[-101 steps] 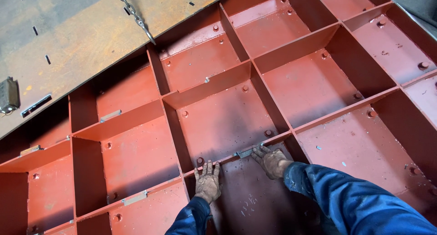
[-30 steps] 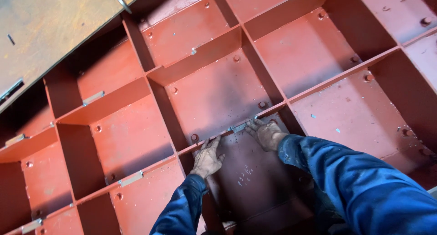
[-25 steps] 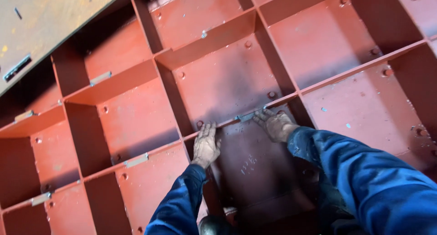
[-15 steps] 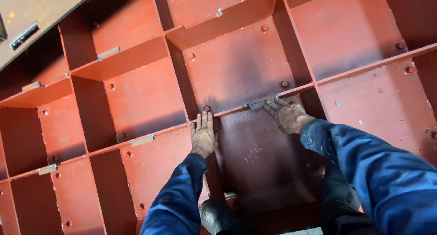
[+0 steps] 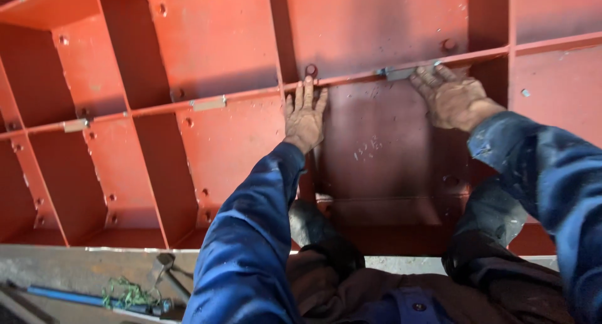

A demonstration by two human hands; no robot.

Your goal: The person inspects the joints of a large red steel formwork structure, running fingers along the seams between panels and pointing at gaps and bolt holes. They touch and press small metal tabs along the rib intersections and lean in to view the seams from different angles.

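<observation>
A large red steel panel [image 5: 213, 42] with raised ribs lies flat below me, divided into box-like cells. My left hand [image 5: 305, 114] rests flat, fingers stretched and together, on the floor of one cell with its fingertips against a cross rib [image 5: 351, 79]. My right hand [image 5: 453, 98] lies palm down further right, its fingertips touching a small grey metal clip [image 5: 399, 73] that sits on the same rib. Neither hand grips anything. Both sleeves are dark blue.
More grey clips [image 5: 208, 103] [image 5: 75, 125] sit on ribs to the left. Bolts and holes dot the cell walls. Below the panel's near edge, on the grey floor, lie a hammer [image 5: 168, 267], a blue-handled tool [image 5: 63, 296] and a tangle of green wire [image 5: 128, 292].
My view has tipped downward and moved closer, so the panel's near edge, floor tools and my lap now show. Both hands stay on the same rib and cell.
</observation>
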